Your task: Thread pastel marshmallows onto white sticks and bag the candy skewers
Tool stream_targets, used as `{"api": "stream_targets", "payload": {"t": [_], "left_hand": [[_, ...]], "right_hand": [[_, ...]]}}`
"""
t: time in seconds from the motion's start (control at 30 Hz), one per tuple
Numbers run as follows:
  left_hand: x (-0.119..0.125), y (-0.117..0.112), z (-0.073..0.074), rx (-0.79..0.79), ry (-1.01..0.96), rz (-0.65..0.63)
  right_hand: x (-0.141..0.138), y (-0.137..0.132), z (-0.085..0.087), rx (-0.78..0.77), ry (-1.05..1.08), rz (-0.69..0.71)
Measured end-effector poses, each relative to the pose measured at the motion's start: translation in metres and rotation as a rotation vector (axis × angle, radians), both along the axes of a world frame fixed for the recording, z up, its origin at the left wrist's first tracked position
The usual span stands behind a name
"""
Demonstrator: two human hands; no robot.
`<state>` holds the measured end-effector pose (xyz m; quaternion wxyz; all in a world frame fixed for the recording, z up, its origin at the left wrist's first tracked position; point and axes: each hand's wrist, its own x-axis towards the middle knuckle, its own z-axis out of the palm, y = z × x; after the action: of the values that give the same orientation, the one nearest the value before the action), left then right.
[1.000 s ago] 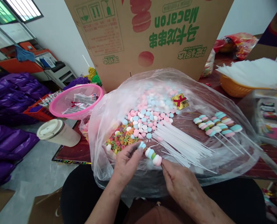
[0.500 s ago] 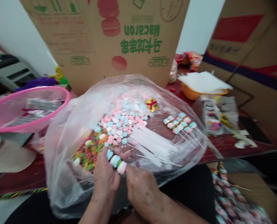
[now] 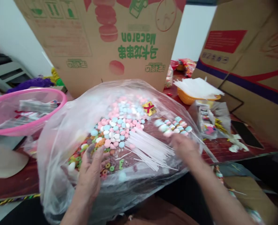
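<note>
My right hand, blurred by motion, holds a marshmallow skewer by its lower end. It is beside a row of finished-looking skewers of pink, blue and white pieces. My left hand is over the colourful cereal rings with its fingers apart and nothing visible in them. Behind it lies a heap of loose pastel marshmallows. A bundle of white sticks lies between my two hands. All this rests on a clear plastic sheet.
A pink basket with packets stands at the left. Large cardboard boxes rise behind and at the right. An orange bowl with white sheets, a clear packet and a dark phone-like slab are on the right.
My hands have moved apart. The right one has carried the marshmallow skewer rightward to the row of skewers. My left hand has let go of it and shifted left over the cereal rings.
</note>
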<state>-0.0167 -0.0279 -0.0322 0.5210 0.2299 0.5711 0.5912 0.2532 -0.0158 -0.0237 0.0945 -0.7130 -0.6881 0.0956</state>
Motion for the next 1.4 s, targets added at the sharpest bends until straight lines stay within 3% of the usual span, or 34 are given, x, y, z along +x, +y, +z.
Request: {"api": "stream_targets", "payload": {"t": [0.07, 0.13, 0.2, 0.27, 0.33, 0.4, 0.47, 0.57, 0.67, 0.77, 0.83, 0.9, 0.97, 1.03, 1.17, 1.33, 1.4], "left_hand": [[-0.011, -0.007, -0.008, -0.028, 0.123, -0.03], [-0.017, -0.01, -0.016, -0.02, 0.285, -0.053], [-0.018, -0.007, -0.022, 0.037, 0.533, -0.067], [-0.013, 0.003, -0.022, 0.109, 0.836, -0.153], [-0.002, 0.018, -0.018, 0.129, 1.122, -0.34], [0.01, 0.031, -0.015, 0.068, 1.347, -0.532], [0.019, 0.038, -0.015, -0.006, 1.476, -0.651], [0.023, 0.038, -0.019, -0.01, 1.51, -0.724], [0.016, 0.032, -0.024, 0.058, 1.416, -0.742], [0.002, 0.027, -0.024, 0.116, 1.148, -0.578], [-0.011, 0.024, -0.022, 0.078, 0.773, -0.372], [-0.026, 0.019, -0.017, -0.018, 0.303, -0.198], [-0.04, 0.012, -0.013, -0.091, -0.081, -0.095], [-0.05, 0.005, -0.01, -0.128, -0.286, -0.034], [-0.055, -0.006, -0.007, -0.117, -0.386, -0.01], [-0.039, -0.008, 0.003, -0.072, -0.407, -0.091], [-0.032, -0.01, 0.006, -0.084, -0.387, -0.143]], "right_hand": [[0.045, 0.013, 0.006, 0.018, -0.145, -0.128], [0.058, 0.019, 0.004, 0.114, -0.31, -0.167], [0.04, 0.017, -0.005, 0.216, -0.44, -0.078], [0.004, 0.013, -0.017, 0.226, -0.436, 0.11], [-0.033, 0.011, -0.03, 0.181, -0.344, 0.238], [-0.054, 0.013, -0.04, 0.16, -0.274, 0.253], [-0.055, 0.019, -0.047, 0.148, -0.187, 0.241], [-0.035, 0.028, -0.054, 0.15, 0.009, 0.253], [-0.021, 0.034, -0.053, 0.269, 0.165, 0.248], [-0.038, 0.038, -0.04, 0.389, 0.167, 0.172], [-0.068, 0.041, -0.029, 0.357, 0.15, 0.183], [-0.104, 0.047, -0.02, 0.238, 0.172, 0.28], [-0.138, 0.057, -0.017, 0.085, 0.194, 0.366], [-0.159, 0.065, -0.015, -0.02, 0.2, 0.395], [-0.162, 0.061, -0.002, -0.05, 0.267, 0.396], [-0.149, 0.021, 0.015, -0.448, 0.978, 0.541], [-0.151, 0.008, 0.013, -0.402, 1.074, 0.456]]}}
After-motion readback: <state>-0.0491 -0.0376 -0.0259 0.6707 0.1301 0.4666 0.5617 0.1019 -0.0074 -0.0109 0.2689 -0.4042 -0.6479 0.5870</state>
